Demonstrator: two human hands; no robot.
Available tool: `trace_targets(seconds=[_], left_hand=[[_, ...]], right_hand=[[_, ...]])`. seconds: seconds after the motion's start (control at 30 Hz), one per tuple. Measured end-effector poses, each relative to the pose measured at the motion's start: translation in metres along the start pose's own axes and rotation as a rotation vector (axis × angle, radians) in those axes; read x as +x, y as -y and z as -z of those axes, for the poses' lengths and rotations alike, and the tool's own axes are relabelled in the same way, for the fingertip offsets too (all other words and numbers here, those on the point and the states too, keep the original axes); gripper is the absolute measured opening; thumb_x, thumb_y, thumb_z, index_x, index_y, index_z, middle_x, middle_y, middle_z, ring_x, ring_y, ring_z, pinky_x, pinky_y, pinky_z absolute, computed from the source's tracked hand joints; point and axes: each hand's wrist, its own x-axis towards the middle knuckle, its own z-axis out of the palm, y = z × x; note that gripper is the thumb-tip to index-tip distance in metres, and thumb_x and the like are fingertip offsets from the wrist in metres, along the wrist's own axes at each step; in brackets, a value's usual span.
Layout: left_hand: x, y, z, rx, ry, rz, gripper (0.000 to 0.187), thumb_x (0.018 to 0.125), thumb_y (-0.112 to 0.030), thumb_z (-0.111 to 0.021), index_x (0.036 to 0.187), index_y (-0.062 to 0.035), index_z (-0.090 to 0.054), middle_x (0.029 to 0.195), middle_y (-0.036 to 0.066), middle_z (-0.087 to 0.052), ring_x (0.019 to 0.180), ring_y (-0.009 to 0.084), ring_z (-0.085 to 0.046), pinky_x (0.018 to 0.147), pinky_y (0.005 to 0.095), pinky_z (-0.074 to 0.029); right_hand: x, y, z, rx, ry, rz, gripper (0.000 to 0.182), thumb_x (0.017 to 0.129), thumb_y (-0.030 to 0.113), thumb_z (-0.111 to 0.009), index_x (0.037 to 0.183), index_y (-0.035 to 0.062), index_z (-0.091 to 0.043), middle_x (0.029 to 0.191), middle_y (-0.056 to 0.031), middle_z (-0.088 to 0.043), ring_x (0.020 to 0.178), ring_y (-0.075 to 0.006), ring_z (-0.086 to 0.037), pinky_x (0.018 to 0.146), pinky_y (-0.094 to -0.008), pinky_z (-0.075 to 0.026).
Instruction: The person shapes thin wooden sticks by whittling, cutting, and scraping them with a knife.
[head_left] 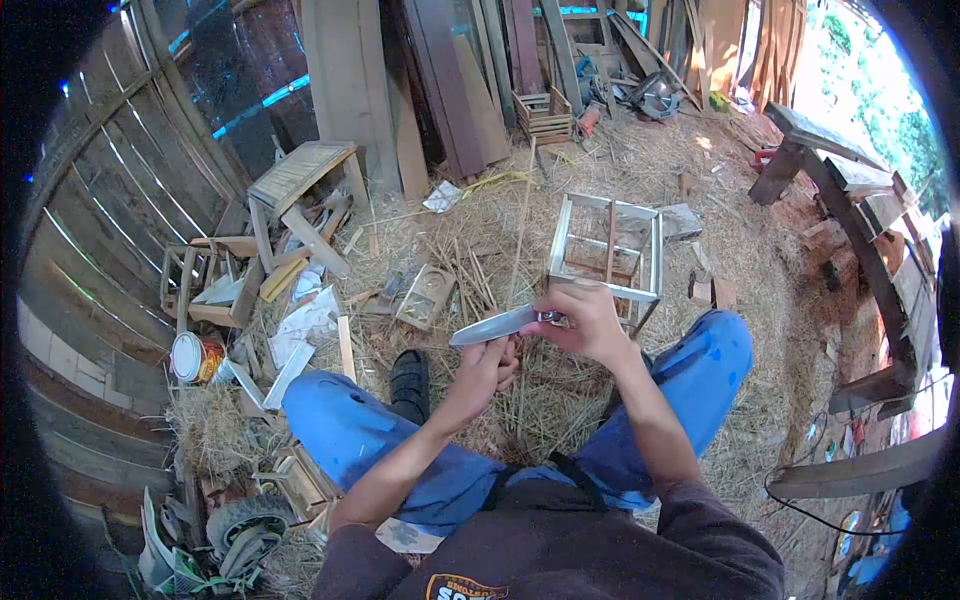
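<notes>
My right hand (588, 322) is wrapped round the handle of a knife (492, 328), held out in front of my lap. Its broad, pale blade points to the left. Just under the blade is my left hand (480, 375), with curled fingers close to the metal. Whatever those fingers grip, if anything, is hidden by the hand and blade. Beyond my right hand stands a light wooden frame (657, 252) with a reddish middle bar. A smaller wooden panel (428, 298) lies on the straw past the knife tip.
Straw and shavings (500, 215) cover the ground. At left stand a small wooden table (303, 172) and a paint can (190, 357). Tall boards (350, 90) lean at the back, near a slatted crate (544, 115). A heavy timber bench (865, 225) is on the right, with a black cable (810, 508) below.
</notes>
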Motion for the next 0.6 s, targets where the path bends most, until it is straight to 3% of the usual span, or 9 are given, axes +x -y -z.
trace_targets(seconds=[0.23, 0.33, 0.37, 0.47, 0.6], left_hand=[[-0.006, -0.024, -0.002, 0.018, -0.001, -0.025, 0.021, 0.108, -0.032, -0.042, 0.108, -0.0118, -0.047, 0.07, -0.004, -0.034, 0.049, 0.0035, -0.027, 0.042, 0.0216, -0.021], [-0.01, -0.01, -0.002, 0.062, 0.068, -0.006, 0.023, 0.107, -0.034, -0.043, 0.109, -0.0116, -0.048, 0.069, -0.005, -0.034, 0.049, 0.0035, -0.026, 0.042, 0.0217, -0.021], [-0.01, -0.008, -0.001, 0.013, 0.134, 0.024, 0.023, 0.107, -0.033, -0.044, 0.109, -0.0109, -0.049, 0.069, -0.005, -0.033, 0.049, 0.0035, -0.028, 0.043, 0.0215, -0.022], [-0.005, -0.022, -0.012, 0.054, -0.019, -0.082, 0.024, 0.107, -0.033, -0.045, 0.108, -0.01, -0.051, 0.069, -0.005, -0.033, 0.049, 0.0032, -0.028, 0.043, 0.0217, -0.022], [0.005, -0.022, 0.0, 0.017, -0.055, -0.122, 0.025, 0.107, -0.032, -0.044, 0.111, -0.0089, -0.052, 0.069, -0.006, -0.036, 0.052, 0.0024, -0.031, 0.045, 0.0203, -0.025]], right_hand=[[-0.001, -0.027, 0.033, -0.199, -0.169, -0.073, 0.026, 0.076, 0.02, -0.084, 0.086, 0.006, -0.065, 0.071, -0.0063, -0.067, 0.056, -0.0201, -0.06, 0.053, -0.0317, -0.044], [-0.006, -0.037, 0.038, -0.159, -0.457, -0.476, 0.023, 0.078, 0.025, -0.084, 0.082, 0.0087, -0.068, 0.068, -0.0072, -0.067, 0.058, -0.0218, -0.064, 0.055, -0.0324, -0.048], [-0.007, -0.038, 0.043, -0.175, -0.427, -0.496, 0.024, 0.079, 0.025, -0.083, 0.082, 0.0066, -0.067, 0.07, -0.0078, -0.068, 0.06, -0.0202, -0.066, 0.054, -0.0309, -0.049], [-0.009, -0.022, 0.036, -0.179, -0.274, -0.369, 0.027, 0.077, 0.027, -0.084, 0.083, 0.0066, -0.067, 0.072, -0.0085, -0.069, 0.061, -0.0211, -0.067, 0.056, -0.0317, -0.05], [-0.001, -0.006, 0.014, -0.094, -0.184, -0.184, 0.029, 0.074, 0.028, -0.086, 0.081, 0.0081, -0.065, 0.073, -0.0088, -0.069, 0.062, -0.0256, -0.067, 0.057, -0.035, -0.051]])
